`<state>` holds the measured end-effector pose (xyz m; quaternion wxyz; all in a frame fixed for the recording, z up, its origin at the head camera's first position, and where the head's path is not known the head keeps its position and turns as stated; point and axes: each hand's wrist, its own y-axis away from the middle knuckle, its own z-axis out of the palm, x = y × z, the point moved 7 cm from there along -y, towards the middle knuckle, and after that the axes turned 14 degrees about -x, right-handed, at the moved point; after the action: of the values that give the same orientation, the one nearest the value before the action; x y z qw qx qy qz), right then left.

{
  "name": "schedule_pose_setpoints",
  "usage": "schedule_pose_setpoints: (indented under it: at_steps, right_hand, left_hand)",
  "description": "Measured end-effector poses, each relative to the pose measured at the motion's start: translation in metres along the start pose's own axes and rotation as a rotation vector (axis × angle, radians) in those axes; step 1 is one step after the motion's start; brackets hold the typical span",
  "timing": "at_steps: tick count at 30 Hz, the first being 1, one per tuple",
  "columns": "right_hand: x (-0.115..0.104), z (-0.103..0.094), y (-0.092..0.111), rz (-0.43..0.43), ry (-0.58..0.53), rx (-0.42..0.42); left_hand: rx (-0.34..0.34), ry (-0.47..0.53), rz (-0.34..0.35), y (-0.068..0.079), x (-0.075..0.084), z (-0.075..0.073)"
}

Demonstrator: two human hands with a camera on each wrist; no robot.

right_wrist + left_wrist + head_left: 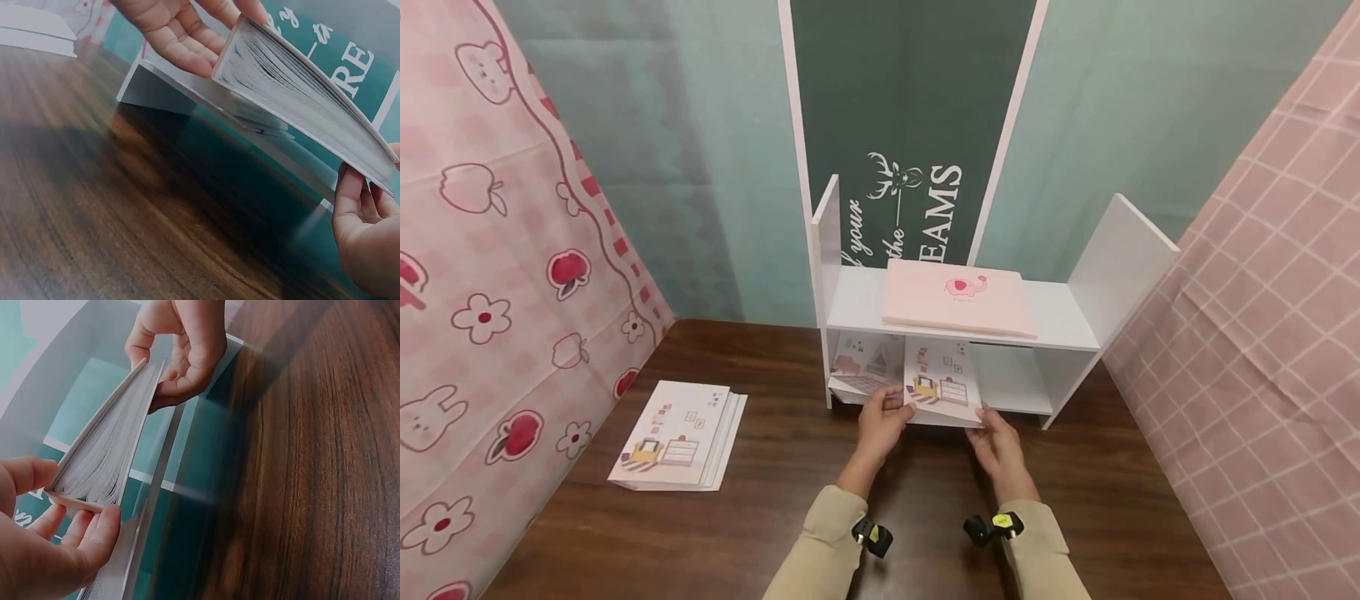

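While the left hand [881, 423] pinches the spine side and the right hand [997, 447] the opposite side, the hardcover book [943, 385] sits at the lower shelf's [1022, 406] front edge; shelving appears to be in hand; the next move seems to call for level rearward pressure, clearing the adjacent book [863, 367] at left.

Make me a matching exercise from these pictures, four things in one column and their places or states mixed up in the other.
1. Pink elephant book
2. Pile of books
3. Shelf unit
4. Right hand

A. White, with two tall sides
B. Gripping the held book on its right side
C. Lying flat on the upper shelf
D. On the table, left of the shelf unit

Pairs: 1-C, 2-D, 3-A, 4-B
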<state>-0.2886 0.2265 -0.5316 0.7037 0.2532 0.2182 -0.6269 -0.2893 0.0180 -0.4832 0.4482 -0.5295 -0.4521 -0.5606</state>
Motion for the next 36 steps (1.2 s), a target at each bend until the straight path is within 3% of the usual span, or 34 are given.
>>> schedule_pose_setpoints:
  at_steps: [9, 19, 26, 30, 36]
  right_hand:
    - [0.002, -0.006, -0.009, 0.026, -0.1, 0.01]
    - [0.0, -0.01, -0.008, 0.047, -0.161, 0.133]
    - [0.0, -0.009, -0.004, 0.112, -0.065, 0.301]
    - [0.001, -0.007, -0.004, 0.075, -0.086, 0.373]
    - [0.002, -0.016, 0.001, 0.024, 0.032, 0.533]
  left_hand:
    - [0.002, -0.071, 0.002, -0.009, 0.007, 0.005]
    - [0.021, -0.085, 0.007, -0.022, 0.011, 0.007]
    - [0.038, -0.19, -0.009, -0.026, 0.008, 0.005]
    - [0.053, -0.226, -0.012, -0.026, 0.005, 0.002]
    - [0.08, -0.228, 0.001, -0.027, 0.002, 0.001]
